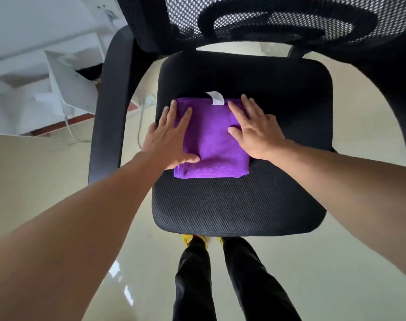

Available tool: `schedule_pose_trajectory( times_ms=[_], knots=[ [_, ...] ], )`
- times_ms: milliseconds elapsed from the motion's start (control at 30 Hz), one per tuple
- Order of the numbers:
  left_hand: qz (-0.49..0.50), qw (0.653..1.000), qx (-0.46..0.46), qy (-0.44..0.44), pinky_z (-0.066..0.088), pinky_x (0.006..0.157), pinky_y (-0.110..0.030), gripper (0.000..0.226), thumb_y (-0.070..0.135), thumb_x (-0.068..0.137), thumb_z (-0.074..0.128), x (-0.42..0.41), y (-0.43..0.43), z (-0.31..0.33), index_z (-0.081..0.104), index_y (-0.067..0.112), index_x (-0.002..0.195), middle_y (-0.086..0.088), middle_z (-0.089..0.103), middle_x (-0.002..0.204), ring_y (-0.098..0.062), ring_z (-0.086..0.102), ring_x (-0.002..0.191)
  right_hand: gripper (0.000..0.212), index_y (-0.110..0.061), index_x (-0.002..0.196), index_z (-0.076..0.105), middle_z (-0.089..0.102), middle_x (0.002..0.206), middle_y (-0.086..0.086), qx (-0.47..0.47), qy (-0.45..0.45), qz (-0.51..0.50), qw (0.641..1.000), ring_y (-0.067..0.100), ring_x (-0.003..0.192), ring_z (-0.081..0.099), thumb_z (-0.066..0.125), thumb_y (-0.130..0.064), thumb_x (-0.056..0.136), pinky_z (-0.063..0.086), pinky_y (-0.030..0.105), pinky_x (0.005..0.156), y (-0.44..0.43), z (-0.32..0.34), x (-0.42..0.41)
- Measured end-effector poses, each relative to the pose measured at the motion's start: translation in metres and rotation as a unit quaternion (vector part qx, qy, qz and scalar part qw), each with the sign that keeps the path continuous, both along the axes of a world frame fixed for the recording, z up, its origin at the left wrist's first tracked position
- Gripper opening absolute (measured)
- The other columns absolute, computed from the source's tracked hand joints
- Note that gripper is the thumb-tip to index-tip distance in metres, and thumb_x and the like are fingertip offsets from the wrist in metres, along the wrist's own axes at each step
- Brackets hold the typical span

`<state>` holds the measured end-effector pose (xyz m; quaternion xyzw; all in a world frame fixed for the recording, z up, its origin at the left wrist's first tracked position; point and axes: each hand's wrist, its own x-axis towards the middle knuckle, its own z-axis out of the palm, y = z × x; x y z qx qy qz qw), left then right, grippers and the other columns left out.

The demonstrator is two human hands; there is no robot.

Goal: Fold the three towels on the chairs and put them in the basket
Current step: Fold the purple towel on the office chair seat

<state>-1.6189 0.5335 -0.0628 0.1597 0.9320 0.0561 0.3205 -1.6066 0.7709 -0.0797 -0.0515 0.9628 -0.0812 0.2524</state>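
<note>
Towel: purple towel (212, 144), folded to a thick near-square pad, flat on the chair seat (239, 205), lying between and under both hands.
Tag: white tag (217, 98) sticks out of the towel's far edge, just beyond the fingertips of both hands, nearer the right one.
Left hand: left hand (171, 137) lies palm down on the towel's left part, fingers straight and spread, released, nothing gripped. Thumb rests on the cloth, pointing toward the right hand. Outer fingers overhang the towel edge onto the seat.
Right hand: right hand (255, 130) lies palm down on the towel's right part, fingers straight and spread, released, nothing gripped. Thumb rests on the cloth, pointing toward the left hand.
Chair: black mesh seat runs on nearer than both wrists; mesh backrest (278, 22) rises beyond the fingertips; an armrest (111, 100) curves outside the left hand.
Person: dark trouser legs (232, 281) and yellow shoes (192, 239) below the seat's near edge, between the forearms.
Floor: glossy pale floor (336, 274) under the chair.
Basket: not seen.
</note>
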Motion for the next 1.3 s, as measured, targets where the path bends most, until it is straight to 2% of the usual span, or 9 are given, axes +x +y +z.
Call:
schedule_pose_trajectory(
  times_ms=[133, 200, 367, 500, 800, 1000, 1167, 1233, 1300],
  knots=[
    [0.035, 0.999, 0.006, -0.017, 0.021, 0.114, -0.047, 0.131, 0.059, 0.06, 0.079, 0.003, 0.007, 0.008, -0.008, 0.027, 0.152, -0.012, -0.014, 0.16, -0.028, -0.004, 0.148, 0.072, -0.022, 0.153, 0.019, 0.017, 0.16, 0.013, -0.084, 0.043, -0.131, 0.987, 0.029, 0.146, 0.021, 0.054, -0.044, 0.093, 0.034, 0.05, 0.106, -0.005, 0.016, 0.008],
    [0.077, 0.997, 0.016, -0.002, 0.027, 0.112, -0.046, 0.122, 0.054, 0.063, 0.079, 0.013, 0.009, 0.013, 0.0, 0.026, 0.152, -0.015, 0.003, 0.159, -0.032, 0.009, 0.146, 0.069, -0.018, 0.148, 0.032, 0.043, 0.145, 0.01, -0.165, 0.102, -0.297, 0.935, 0.026, 0.13, 0.046, 0.061, -0.042, 0.09, 0.043, 0.043, 0.1, -0.008, 0.026, 0.027],
    [0.186, 0.978, 0.081, 0.047, 0.047, 0.087, -0.04, 0.084, 0.035, 0.077, 0.075, 0.049, 0.009, 0.015, 0.03, 0.027, 0.147, -0.008, 0.042, 0.12, -0.027, 0.048, 0.111, 0.069, -0.014, 0.114, 0.06, 0.07, 0.085, 0.001, -0.281, -0.085, -0.555, 0.779, 0.02, 0.081, 0.07, 0.075, -0.061, 0.066, 0.054, 0.037, 0.077, -0.036, 0.02, 0.092],
    [0.249, 0.96, 0.124, -0.013, 0.048, 0.086, -0.04, 0.075, 0.026, 0.08, 0.072, 0.061, 0.015, 0.016, 0.034, 0.027, 0.145, -0.009, 0.05, 0.113, -0.029, 0.056, 0.099, 0.031, -0.009, 0.091, 0.064, 0.068, 0.08, 0.006, -0.329, -0.123, -0.586, 0.73, 0.014, 0.058, 0.061, 0.081, -0.03, 0.075, 0.053, 0.028, 0.054, -0.031, 0.017, 0.097],
    [0.214, 0.953, 0.2, -0.075, 0.049, 0.084, -0.033, 0.023, 0.025, 0.087, 0.059, 0.067, 0.083, 0.036, 0.069, 0.019, 0.107, -0.004, 0.07, 0.094, -0.025, 0.064, 0.091, 0.038, -0.01, 0.107, 0.065, 0.068, 0.101, 0.008, -0.267, -0.201, -0.533, 0.777, 0.023, 0.093, 0.066, 0.082, -0.02, 0.074, 0.055, 0.042, 0.085, 0.075, 0.047, 0.105],
    [0.457, 0.779, 0.28, -0.325, 0.051, 0.067, -0.03, 0.024, 0.026, 0.096, 0.05, 0.022, 0.128, 0.033, 0.056, 0.009, 0.081, -0.012, 0.06, 0.077, -0.025, 0.06, 0.07, 0.046, -0.011, 0.11, 0.06, 0.064, 0.096, 0.001, -0.224, -0.097, -0.4, 0.884, 0.023, 0.088, 0.063, 0.082, -0.015, 0.07, 0.047, 0.029, 0.075, 0.069, 0.038, 0.101],
    [0.562, 0.657, 0.303, -0.402, 0.054, 0.087, -0.045, 0.074, 0.071, 0.083, 0.046, 0.009, 0.097, 0.035, 0.06, 0.003, 0.11, -0.021, 0.069, 0.103, -0.035, 0.067, 0.096, 0.048, -0.015, 0.111, 0.056, 0.058, 0.101, 0.003, -0.142, 0.122, -0.152, 0.97, 0.026, 0.09, 0.059, 0.077, -0.009, 0.068, 0.051, 0.036, 0.062, 0.037, 0.06, 0.142],
    [0.54, 0.663, 0.31, -0.416, 0.054, 0.086, -0.044, 0.071, 0.069, 0.077, 0.057, 0.014, 0.09, 0.041, 0.061, 0.01, 0.115, -0.014, 0.07, 0.108, -0.032, 0.067, 0.1, 0.056, -0.015, 0.11, 0.059, 0.056, 0.096, 0.004, -0.117, 0.14, -0.087, 0.979, 0.026, 0.084, 0.058, 0.079, -0.004, 0.059, 0.051, 0.035, 0.053, 0.02, 0.064, 0.159],
    [0.502, 0.728, 0.288, -0.368, 0.056, 0.079, -0.041, 0.044, 0.038, 0.082, 0.069, 0.02, 0.087, 0.043, 0.06, 0.01, 0.115, -0.012, 0.067, 0.11, -0.029, 0.065, 0.1, 0.061, -0.017, 0.113, 0.062, 0.056, 0.097, 0.004, -0.099, 0.13, -0.058, 0.985, 0.025, 0.082, 0.057, 0.08, -0.005, 0.056, 0.051, 0.035, 0.055, 0.008, 0.06, 0.173]
  ],
)
